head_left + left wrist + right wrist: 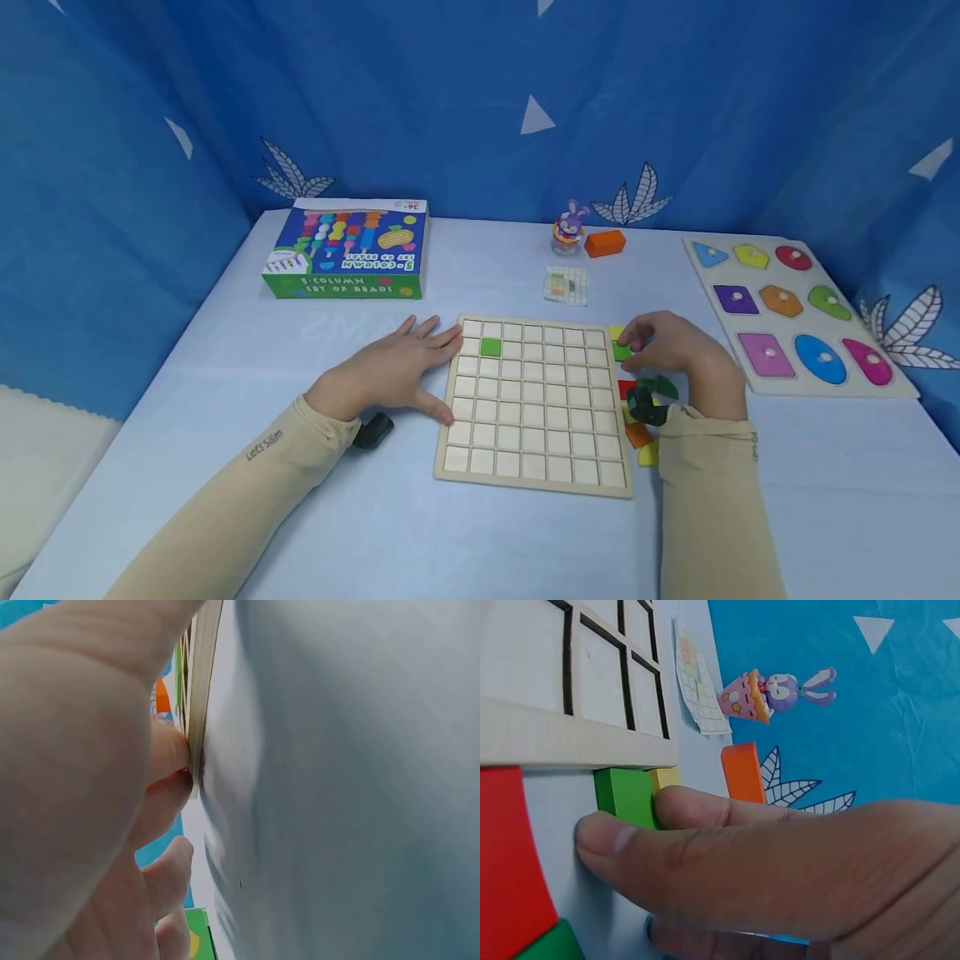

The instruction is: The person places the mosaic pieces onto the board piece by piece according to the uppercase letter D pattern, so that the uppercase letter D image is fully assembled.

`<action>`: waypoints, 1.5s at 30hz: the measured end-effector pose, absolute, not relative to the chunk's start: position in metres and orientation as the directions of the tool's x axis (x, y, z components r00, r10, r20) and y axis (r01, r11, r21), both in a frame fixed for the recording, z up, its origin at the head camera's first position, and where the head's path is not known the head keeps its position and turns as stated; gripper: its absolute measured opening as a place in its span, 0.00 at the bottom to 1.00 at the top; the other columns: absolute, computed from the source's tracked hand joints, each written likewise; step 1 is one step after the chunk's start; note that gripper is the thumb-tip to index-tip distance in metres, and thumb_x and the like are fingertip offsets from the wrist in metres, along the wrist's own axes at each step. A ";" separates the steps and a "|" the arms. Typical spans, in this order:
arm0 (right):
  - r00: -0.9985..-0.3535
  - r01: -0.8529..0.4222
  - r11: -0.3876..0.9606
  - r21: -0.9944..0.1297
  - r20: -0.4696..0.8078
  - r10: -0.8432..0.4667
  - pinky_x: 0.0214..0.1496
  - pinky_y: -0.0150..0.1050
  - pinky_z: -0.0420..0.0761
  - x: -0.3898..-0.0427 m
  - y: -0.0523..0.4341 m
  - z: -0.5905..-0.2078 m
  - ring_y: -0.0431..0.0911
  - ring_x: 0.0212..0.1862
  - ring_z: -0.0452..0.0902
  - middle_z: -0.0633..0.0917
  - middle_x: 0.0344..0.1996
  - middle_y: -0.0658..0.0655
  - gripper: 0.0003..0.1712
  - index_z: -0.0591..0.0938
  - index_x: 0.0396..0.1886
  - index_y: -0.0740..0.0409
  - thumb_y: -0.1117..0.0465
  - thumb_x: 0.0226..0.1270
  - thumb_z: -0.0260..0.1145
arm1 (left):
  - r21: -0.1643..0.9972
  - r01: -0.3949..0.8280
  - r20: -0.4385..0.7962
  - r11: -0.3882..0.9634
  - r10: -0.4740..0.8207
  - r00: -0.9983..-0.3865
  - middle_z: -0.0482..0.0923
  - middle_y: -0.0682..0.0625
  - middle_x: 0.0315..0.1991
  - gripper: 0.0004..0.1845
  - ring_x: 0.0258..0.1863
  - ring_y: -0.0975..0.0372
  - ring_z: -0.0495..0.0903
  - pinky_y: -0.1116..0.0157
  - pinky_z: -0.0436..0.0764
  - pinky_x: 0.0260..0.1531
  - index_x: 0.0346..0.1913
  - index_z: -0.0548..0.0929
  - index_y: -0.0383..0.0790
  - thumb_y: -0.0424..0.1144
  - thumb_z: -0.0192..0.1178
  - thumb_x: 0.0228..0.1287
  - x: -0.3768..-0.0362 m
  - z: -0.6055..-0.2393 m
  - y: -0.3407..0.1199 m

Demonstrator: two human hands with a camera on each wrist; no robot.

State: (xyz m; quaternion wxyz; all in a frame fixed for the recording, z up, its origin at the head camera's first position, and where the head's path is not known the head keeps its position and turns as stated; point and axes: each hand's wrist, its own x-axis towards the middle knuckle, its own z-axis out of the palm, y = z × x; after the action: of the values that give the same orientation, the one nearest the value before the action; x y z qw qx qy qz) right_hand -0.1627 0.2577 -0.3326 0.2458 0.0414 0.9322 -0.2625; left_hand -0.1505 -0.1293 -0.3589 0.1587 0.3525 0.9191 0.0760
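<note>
Green block (626, 796) lies on the pale blue table (375, 517) just beside the right edge of the wooden grid board (534, 403), near its far corner, with a yellow block (665, 778) touching its far side. The right hand (671, 354) pinches this green block between a fingertip and thumb, fingers curled over it. A red piece (506, 862) and other coloured pieces lie close by along the board's right edge. The left hand (393, 371) rests flat with its fingers spread, fingertips touching the board's left edge. One green square (491, 347) already sits in a cell near the board's far left corner. Farther back stand a bead-set box (347, 248), a small pattern card (566, 286), a purple rabbit figure (570, 225) and an orange block (604, 242). A shape puzzle board (787, 312) lies to the right.
</note>
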 end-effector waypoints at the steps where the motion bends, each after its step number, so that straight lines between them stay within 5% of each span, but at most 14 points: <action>1: -0.874 0.212 0.855 -0.473 -0.483 -0.051 0.50 0.51 0.78 -0.162 0.257 -0.333 0.59 0.52 0.69 0.77 0.44 0.62 0.22 0.82 0.52 0.59 0.60 0.60 0.77 | 0.254 0.622 -0.241 0.740 0.672 -0.701 0.46 0.49 0.80 0.66 0.79 0.47 0.38 0.48 0.35 0.76 0.79 0.55 0.41 0.77 0.65 0.43 -0.151 -0.359 -0.129; 9: -0.873 0.218 0.853 -0.474 -0.485 -0.047 0.52 0.51 0.78 -0.163 0.258 -0.332 0.58 0.51 0.70 0.78 0.44 0.63 0.21 0.82 0.47 0.61 0.61 0.57 0.79 | 0.244 0.620 -0.242 0.746 0.666 -0.706 0.46 0.50 0.80 0.66 0.79 0.47 0.38 0.48 0.35 0.76 0.79 0.55 0.42 0.78 0.64 0.42 -0.150 -0.358 -0.130; 45: -0.896 0.176 0.880 -0.442 -0.442 -0.043 0.58 0.60 0.75 -0.159 0.256 -0.315 0.63 0.56 0.69 0.79 0.52 0.67 0.27 0.80 0.56 0.65 0.57 0.62 0.76 | 0.240 0.638 -0.229 0.732 0.681 -0.695 0.47 0.49 0.80 0.66 0.79 0.47 0.38 0.48 0.34 0.76 0.79 0.56 0.41 0.78 0.64 0.44 -0.150 -0.361 -0.130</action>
State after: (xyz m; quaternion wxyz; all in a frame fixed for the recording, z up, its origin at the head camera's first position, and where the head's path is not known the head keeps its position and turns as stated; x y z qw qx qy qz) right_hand -0.1587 0.2557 -0.3153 0.2255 0.0351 0.9429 -0.2426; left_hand -0.1502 -0.1298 -0.3605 0.1525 0.3593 0.9179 0.0712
